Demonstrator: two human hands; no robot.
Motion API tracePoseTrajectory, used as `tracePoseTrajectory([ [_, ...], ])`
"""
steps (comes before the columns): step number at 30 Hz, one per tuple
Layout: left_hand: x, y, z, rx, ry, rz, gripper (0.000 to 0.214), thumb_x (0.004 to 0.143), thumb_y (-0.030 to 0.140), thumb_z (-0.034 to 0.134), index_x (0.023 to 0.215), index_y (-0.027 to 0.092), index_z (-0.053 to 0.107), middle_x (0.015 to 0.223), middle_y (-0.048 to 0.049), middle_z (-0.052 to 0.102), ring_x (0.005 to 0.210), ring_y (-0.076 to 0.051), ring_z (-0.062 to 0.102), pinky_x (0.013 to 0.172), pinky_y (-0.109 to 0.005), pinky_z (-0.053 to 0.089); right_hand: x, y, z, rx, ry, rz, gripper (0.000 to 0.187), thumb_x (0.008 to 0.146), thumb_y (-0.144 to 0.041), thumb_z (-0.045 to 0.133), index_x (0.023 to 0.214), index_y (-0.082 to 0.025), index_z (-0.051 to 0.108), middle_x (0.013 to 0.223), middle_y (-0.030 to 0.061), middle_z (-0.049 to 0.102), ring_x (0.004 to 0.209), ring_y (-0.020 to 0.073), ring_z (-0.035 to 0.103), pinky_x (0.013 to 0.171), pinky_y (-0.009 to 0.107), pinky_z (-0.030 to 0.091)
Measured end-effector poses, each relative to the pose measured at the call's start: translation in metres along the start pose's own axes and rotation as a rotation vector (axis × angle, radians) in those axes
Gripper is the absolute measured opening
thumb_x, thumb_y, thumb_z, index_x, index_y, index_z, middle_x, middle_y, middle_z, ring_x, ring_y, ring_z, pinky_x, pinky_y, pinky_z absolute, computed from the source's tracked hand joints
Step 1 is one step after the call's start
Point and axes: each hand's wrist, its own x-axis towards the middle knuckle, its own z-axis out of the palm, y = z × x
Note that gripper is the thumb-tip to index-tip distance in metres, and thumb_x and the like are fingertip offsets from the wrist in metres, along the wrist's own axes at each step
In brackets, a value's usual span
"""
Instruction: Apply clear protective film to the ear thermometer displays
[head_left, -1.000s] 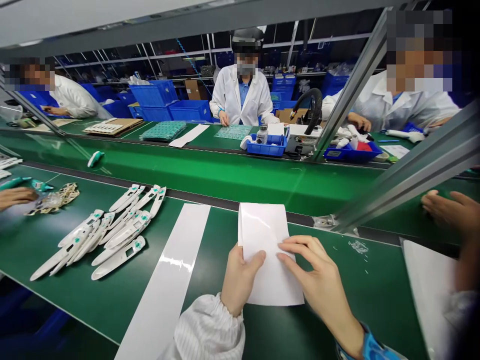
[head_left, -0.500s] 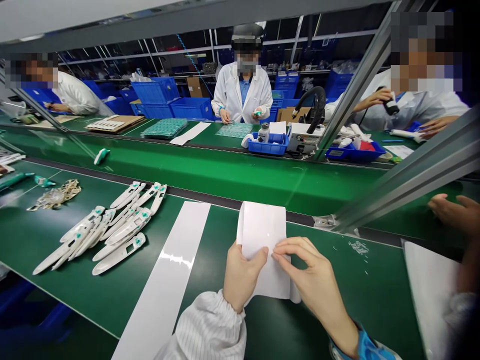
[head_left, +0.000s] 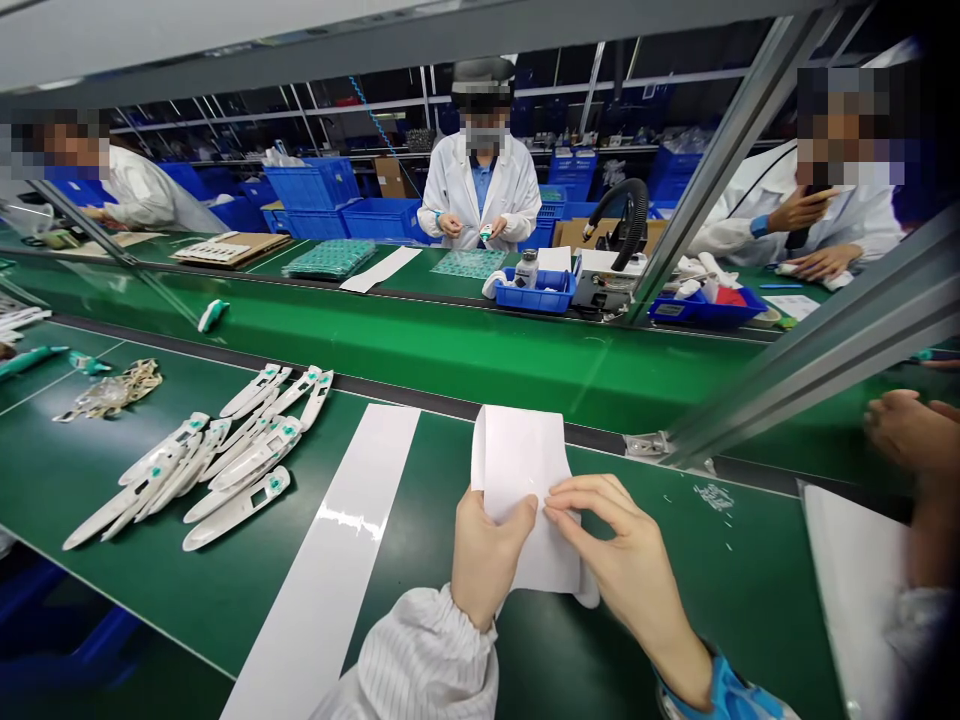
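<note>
A white glossy sheet, curled over at its top, is gripped by my left hand, whose thumb presses on its front. The fingers of that hand go behind the sheet and are hidden. My right hand is closed in a pinch, thumb against fingertips, right at the face of the sheet near the left thumb. Whatever sits between those fingertips is too small to make out. To the left, a long white glossy strip lies flat on the green table.
Several white curved plastic shells with teal parts are piled at left, beside a tangled beige bundle. Small white scraps and a white sheet lie at right. Beyond runs a green conveyor carrying a white-and-teal piece. Co-workers sit around.
The piece on the conveyor has shifted slightly right. My hands hold nearly the same pose, the sheet's top a little further left. The co-worker at far right has moved their hands.
</note>
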Motion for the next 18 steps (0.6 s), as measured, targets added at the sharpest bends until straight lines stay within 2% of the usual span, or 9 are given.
tracePoseTrajectory([
  [5,0.0018,-0.0018,0.0007,-0.006,-0.021,-0.007,0.017,0.072,0.027,0.069,0.073,0.013,0.06,0.071,-0.0042,0.068,0.072,-0.019,0.066,0.067,-0.029,0.054,-0.0008,0.002,-0.0005,0.038,0.004,0.027,0.008,0.086,-0.021,0.063,0.08,-0.026,0.063,0.09,0.0017,0.062,0.09,0.0239,0.055,0.08,0.039,0.042],
  [8,0.0006,-0.0015,-0.0004,-0.013,-0.024,-0.006,0.018,0.073,0.028,0.068,0.08,0.012,0.063,0.081,-0.0075,0.071,0.078,-0.022,0.068,0.069,-0.031,0.054,-0.0003,0.003,0.0001,0.015,0.03,0.024,0.002,0.086,-0.024,0.064,0.087,-0.026,0.065,0.096,0.0028,0.062,0.093,0.0247,0.055,0.082,0.04,0.042],
  [10,-0.001,-0.0008,-0.0004,-0.011,-0.025,0.0,0.019,0.073,0.029,0.069,0.08,0.013,0.064,0.082,-0.008,0.071,0.076,-0.022,0.067,0.069,-0.031,0.054,0.0004,0.0027,0.0001,-0.002,0.03,0.012,0.003,0.087,-0.025,0.064,0.089,-0.027,0.066,0.099,0.0032,0.061,0.095,0.0251,0.054,0.083,0.041,0.041],
  [14,-0.0021,-0.0001,0.0015,0.004,-0.011,0.0,0.019,0.071,0.03,0.07,0.07,0.013,0.063,0.069,-0.0056,0.068,0.066,-0.019,0.064,0.065,-0.03,0.052,0.0016,0.001,-0.0004,-0.003,0.016,-0.008,0.007,0.088,-0.023,0.063,0.083,-0.027,0.066,0.096,0.0022,0.061,0.093,0.0243,0.054,0.081,0.04,0.041],
  [18,0.0002,0.0,0.0036,0.027,-0.002,-0.028,0.024,0.071,0.032,0.07,0.081,0.011,0.062,0.079,-0.0088,0.07,0.074,-0.022,0.066,0.064,-0.03,0.052,0.002,-0.001,0.0,-0.037,0.021,-0.058,0.008,0.088,-0.018,0.061,0.083,-0.025,0.062,0.094,0.0027,0.06,0.092,0.0237,0.053,0.079,0.04,0.041],
])
